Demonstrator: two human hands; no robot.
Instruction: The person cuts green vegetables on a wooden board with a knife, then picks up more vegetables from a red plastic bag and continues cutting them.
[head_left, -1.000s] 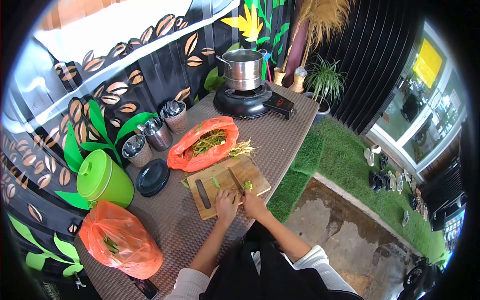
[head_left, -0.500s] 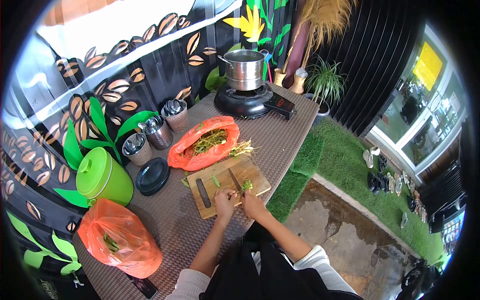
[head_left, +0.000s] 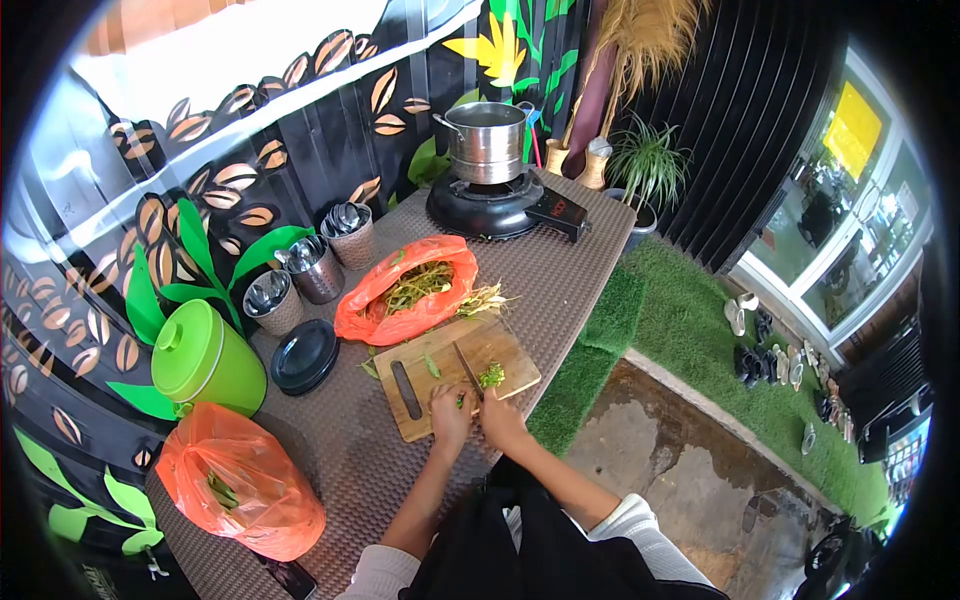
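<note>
My right hand (head_left: pixel 501 421) is wrapped round the handle of a knife (head_left: pixel 466 364), whose blade points up and left over a wooden cutting board (head_left: pixel 515 351). Beside it, the curled fingers of my left hand (head_left: pixel 451 412) hold a small bit of greens, mostly hidden by the fingers. A small pile of chopped greens (head_left: pixel 491 375) lies on the board just right of the blade. One loose green leaf (head_left: pixel 432 366) rests left of the knife. Behind the board, an orange plastic bag (head_left: pixel 385 325) gapes open, full of leafy stems (head_left: pixel 418 288).
A steel pot (head_left: pixel 487 145) stands on a black portable stove (head_left: pixel 480 208) at the far end. Cutlery cups (head_left: pixel 349 246), dark plates (head_left: pixel 304 357), a green lidded bucket (head_left: pixel 210 355) and a second orange bag (head_left: pixel 245 485) line the left. A phone (head_left: pixel 288 577) lies at the near edge.
Both hands have shifted slightly, with the left fingers more curled over the greens. The knife has moved slightly left. The chopped pile shows more clearly beside the blade.
</note>
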